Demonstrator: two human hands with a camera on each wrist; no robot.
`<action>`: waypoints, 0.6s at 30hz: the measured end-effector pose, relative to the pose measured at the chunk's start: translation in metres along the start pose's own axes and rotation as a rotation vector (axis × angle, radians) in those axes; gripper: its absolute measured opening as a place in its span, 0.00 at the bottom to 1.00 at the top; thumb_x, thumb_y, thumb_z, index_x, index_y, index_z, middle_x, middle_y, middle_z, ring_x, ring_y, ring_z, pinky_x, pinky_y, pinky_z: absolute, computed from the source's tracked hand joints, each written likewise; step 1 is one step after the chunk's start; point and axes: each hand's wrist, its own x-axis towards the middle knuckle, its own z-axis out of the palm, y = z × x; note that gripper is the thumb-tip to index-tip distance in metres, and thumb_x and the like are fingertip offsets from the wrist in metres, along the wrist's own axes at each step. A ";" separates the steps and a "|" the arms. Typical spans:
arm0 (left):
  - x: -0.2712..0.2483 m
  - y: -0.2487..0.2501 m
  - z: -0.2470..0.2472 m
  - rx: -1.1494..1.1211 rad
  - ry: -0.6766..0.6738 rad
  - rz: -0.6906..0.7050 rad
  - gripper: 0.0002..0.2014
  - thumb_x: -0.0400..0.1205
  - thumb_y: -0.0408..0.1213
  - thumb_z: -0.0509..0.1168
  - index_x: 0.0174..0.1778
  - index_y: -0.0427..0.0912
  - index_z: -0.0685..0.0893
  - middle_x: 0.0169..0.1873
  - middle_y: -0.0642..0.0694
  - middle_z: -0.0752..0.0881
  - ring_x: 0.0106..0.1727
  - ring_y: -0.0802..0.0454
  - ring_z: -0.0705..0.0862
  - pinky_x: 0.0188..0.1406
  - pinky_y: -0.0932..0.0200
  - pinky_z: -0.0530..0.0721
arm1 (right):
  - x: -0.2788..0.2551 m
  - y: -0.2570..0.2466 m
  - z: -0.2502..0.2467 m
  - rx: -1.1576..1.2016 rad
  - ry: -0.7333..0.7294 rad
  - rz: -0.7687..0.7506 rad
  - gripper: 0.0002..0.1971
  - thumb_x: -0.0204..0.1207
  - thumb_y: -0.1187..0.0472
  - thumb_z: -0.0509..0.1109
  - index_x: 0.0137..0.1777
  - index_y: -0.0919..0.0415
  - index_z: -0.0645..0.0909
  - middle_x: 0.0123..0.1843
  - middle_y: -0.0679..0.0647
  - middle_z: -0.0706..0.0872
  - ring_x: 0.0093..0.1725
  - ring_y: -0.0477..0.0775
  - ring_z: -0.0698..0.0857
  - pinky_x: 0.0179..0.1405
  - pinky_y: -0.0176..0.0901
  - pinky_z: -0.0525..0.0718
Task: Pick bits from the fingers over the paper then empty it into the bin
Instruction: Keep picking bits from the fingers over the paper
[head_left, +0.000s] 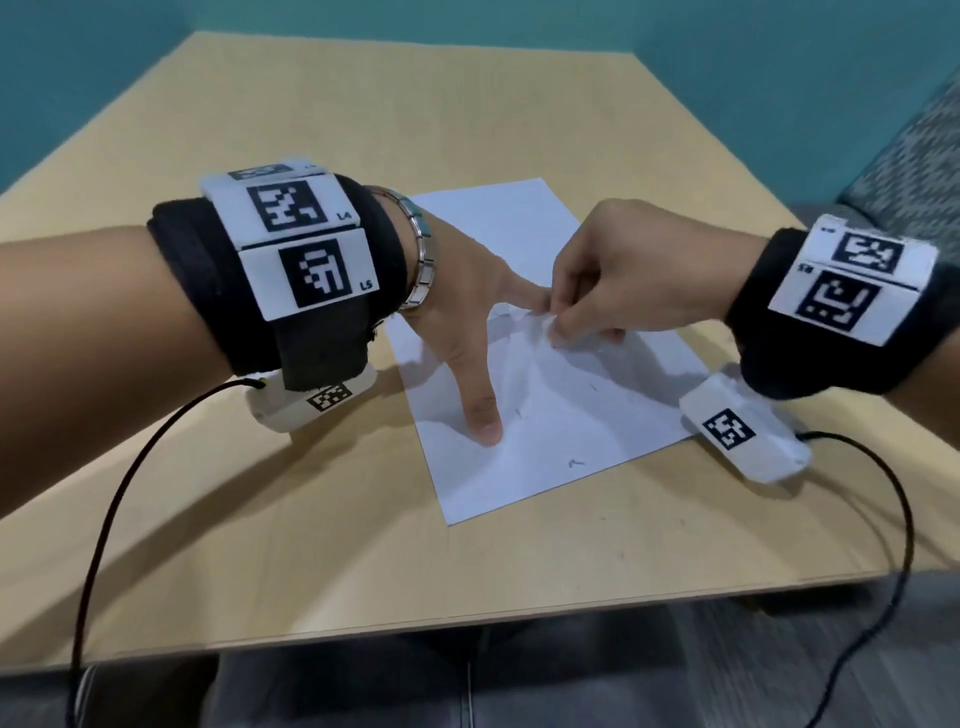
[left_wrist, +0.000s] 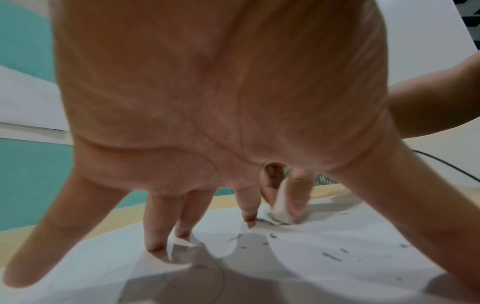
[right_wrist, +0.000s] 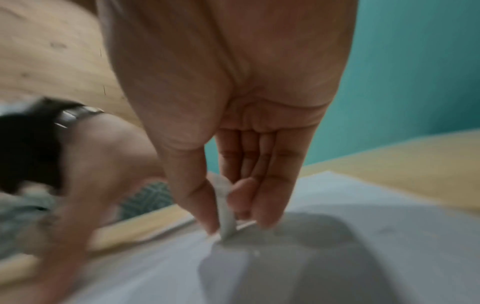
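A white paper sheet (head_left: 571, 405) lies on the wooden table (head_left: 311, 130). My left hand (head_left: 475, 338) is spread above it, fingers straight, with the thumb tip and other fingertips touching the sheet. My right hand (head_left: 556, 318) pinches a thin white film bit (head_left: 540, 323) at the tip of the left index finger. The left wrist view shows that bit (left_wrist: 281, 203) between the right thumb and finger, plus pale film flakes at the left fingertips (left_wrist: 182, 242). Small dark specks (head_left: 575, 462) dot the paper. In the right wrist view the pinched bit (right_wrist: 224, 214) touches the sheet (right_wrist: 363, 246).
The table's near edge (head_left: 467, 608) runs just below the paper. A teal wall (head_left: 727, 31) stands behind, and a patterned cushion (head_left: 914, 156) sits at the right. Black cables (head_left: 104, 519) hang from both wrists. No bin is in view.
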 end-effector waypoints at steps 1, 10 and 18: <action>0.000 0.000 0.000 -0.002 -0.003 0.007 0.60 0.54 0.74 0.78 0.80 0.83 0.50 0.86 0.57 0.61 0.79 0.47 0.73 0.75 0.45 0.73 | -0.004 -0.004 0.004 -0.006 -0.051 -0.029 0.04 0.67 0.58 0.80 0.33 0.57 0.91 0.26 0.54 0.90 0.25 0.45 0.81 0.33 0.42 0.84; 0.001 0.000 0.001 -0.005 0.006 0.010 0.60 0.55 0.73 0.78 0.79 0.83 0.49 0.86 0.58 0.60 0.79 0.49 0.72 0.71 0.50 0.73 | -0.005 -0.010 0.007 -0.019 -0.154 -0.036 0.04 0.66 0.58 0.81 0.33 0.56 0.90 0.25 0.52 0.89 0.24 0.46 0.82 0.30 0.36 0.80; 0.003 -0.002 0.001 -0.020 0.006 0.010 0.61 0.55 0.73 0.78 0.78 0.86 0.45 0.86 0.56 0.63 0.77 0.48 0.74 0.65 0.51 0.72 | -0.007 -0.008 0.004 0.011 -0.206 -0.021 0.04 0.66 0.59 0.82 0.35 0.58 0.91 0.26 0.51 0.90 0.23 0.44 0.84 0.30 0.32 0.80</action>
